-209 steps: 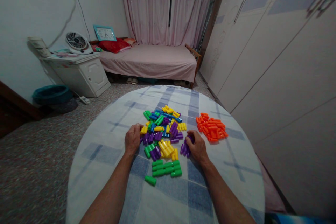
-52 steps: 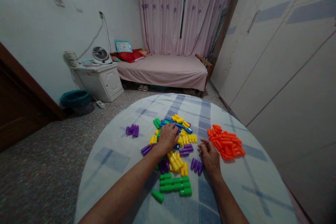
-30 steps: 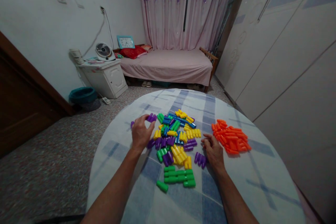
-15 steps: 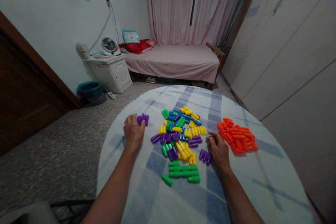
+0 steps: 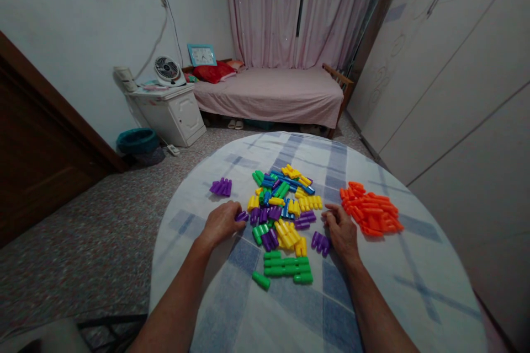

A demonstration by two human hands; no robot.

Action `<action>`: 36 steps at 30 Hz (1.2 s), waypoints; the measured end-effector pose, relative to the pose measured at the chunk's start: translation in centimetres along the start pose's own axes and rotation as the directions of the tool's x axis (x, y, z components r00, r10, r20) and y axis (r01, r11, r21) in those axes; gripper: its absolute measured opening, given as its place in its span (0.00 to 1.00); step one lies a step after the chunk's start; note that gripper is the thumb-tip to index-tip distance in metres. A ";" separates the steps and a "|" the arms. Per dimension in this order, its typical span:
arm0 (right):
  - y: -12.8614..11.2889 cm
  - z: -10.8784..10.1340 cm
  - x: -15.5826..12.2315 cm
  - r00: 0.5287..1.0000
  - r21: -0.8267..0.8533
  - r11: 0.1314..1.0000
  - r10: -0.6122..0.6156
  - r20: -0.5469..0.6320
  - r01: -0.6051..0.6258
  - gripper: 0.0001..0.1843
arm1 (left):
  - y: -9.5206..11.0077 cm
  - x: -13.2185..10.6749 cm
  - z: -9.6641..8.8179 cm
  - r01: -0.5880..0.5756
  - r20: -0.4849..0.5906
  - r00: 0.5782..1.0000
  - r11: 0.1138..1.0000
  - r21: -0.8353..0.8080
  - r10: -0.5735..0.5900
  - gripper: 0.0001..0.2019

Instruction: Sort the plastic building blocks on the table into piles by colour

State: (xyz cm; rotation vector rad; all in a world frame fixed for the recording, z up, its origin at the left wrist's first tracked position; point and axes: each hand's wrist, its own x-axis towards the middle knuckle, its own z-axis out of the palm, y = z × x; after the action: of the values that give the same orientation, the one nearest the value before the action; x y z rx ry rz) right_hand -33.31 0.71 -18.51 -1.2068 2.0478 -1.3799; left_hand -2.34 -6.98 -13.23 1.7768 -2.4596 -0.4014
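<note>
A mixed heap of plastic blocks [image 5: 284, 204] in yellow, purple, green and blue lies mid-table on a blue-checked cloth [image 5: 372, 287]. My left hand [image 5: 221, 222] rests at the heap's left edge, fingers curled onto a purple block [image 5: 242, 215]. My right hand [image 5: 342, 230] lies at the heap's right side, fingers bent, beside a small purple cluster [image 5: 320, 242]; whether it holds anything is unclear. A separate purple group [image 5: 221, 187] sits alone at the left. An orange pile [image 5: 370, 215] lies at the right. Green blocks [image 5: 287, 267] form a row near me.
The table is round, its edge dropping to a speckled floor [image 5: 83, 231]. Beyond stand a bed [image 5: 269, 94], a white cabinet with a fan [image 5: 168, 70], a teal basin [image 5: 136, 140], and wardrobe doors [image 5: 455, 94] at the right.
My left hand carried purple blocks from the heap to the left, set them down there, and came back to the heap's left edge. My right hand stayed put.
</note>
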 end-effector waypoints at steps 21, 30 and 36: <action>-0.1 -0.1 0.3 1.000 -0.057 0.998 -0.004 0.011 0.005 0.24 | -3.9 1.1 0.2 0.421 -0.555 0.746 0.907 -0.034 -0.367 0.24; 0.2 0.0 0.3 1.000 -0.047 0.999 -0.018 0.012 0.019 0.22 | 4.0 -0.1 2.1 0.139 -0.243 0.956 0.982 -0.124 -0.166 0.19; 0.0 0.0 0.3 0.999 -0.054 0.998 -0.035 0.008 0.035 0.22 | 5.3 -0.2 3.0 0.185 -0.196 0.960 0.978 -0.097 -0.201 0.24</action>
State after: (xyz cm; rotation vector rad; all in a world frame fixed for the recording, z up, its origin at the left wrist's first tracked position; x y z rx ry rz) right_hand -33.45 0.49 -18.51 -1.2741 2.0812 -1.3422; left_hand -7.81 -4.74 -14.75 1.9259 -2.1135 -0.3050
